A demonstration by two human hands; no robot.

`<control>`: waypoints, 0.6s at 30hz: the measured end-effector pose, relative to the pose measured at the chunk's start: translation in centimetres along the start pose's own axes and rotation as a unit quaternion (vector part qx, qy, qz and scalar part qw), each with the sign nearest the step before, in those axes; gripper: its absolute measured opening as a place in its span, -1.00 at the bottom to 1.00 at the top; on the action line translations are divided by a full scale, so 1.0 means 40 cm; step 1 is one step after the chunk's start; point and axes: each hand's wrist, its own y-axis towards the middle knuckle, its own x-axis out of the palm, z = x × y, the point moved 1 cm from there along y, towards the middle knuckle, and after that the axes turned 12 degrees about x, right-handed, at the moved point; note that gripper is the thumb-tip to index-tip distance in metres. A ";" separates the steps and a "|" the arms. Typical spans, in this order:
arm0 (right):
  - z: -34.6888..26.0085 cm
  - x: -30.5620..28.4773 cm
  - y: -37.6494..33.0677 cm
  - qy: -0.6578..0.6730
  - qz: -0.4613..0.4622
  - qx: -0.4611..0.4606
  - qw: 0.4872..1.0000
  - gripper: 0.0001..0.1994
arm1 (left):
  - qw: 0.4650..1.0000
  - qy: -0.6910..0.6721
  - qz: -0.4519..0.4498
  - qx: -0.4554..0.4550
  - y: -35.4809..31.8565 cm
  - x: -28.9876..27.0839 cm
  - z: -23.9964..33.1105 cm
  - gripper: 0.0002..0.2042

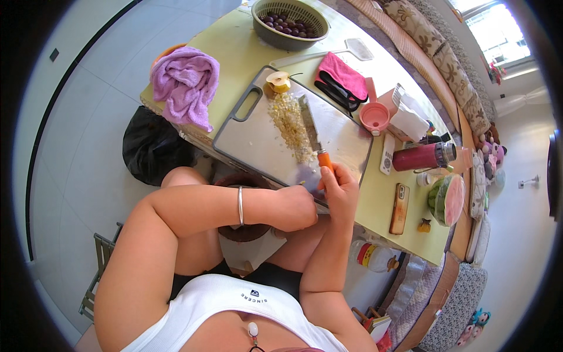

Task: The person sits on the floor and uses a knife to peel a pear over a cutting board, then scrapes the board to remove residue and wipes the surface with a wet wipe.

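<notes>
A knife with an orange handle is gripped in my right hand, its blade resting along a strip of chopped pale bits. These bits lie on a grey metal cutting board with a dark rim and a handle slot. At the board's far end sits a cut pear half, stem attached. My left hand, below a silver bangle, is curled closed just off the board's near edge beside my right wrist. What it may hold is hidden.
On the table stand a colander of dark round fruit, a purple towel, a pink cloth, a pink cup, a flask, a phone and a cut watermelon. Below are a black bag and a bin.
</notes>
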 end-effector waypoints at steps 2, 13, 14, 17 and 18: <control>0.003 0.003 0.006 -0.054 -0.004 0.022 0.998 -0.80 | 1.000 -0.001 -0.005 0.002 -0.001 -0.004 0.000 -0.87; 0.002 0.005 0.002 -0.022 0.002 -0.013 1.000 -0.79 | 0.999 0.012 0.033 0.006 -0.006 -0.011 0.003 -0.88; 0.004 0.007 0.000 0.001 0.004 -0.030 1.000 -0.79 | 0.999 0.010 0.031 0.003 -0.005 -0.008 0.003 -0.88; -0.002 0.007 -0.002 0.017 0.006 -0.031 0.999 -0.78 | 1.000 0.005 0.025 -0.004 -0.003 -0.006 0.003 -0.88; 0.000 0.006 0.001 -0.007 0.004 -0.018 1.000 -0.78 | 1.000 0.003 0.024 -0.004 -0.002 -0.011 0.004 -0.88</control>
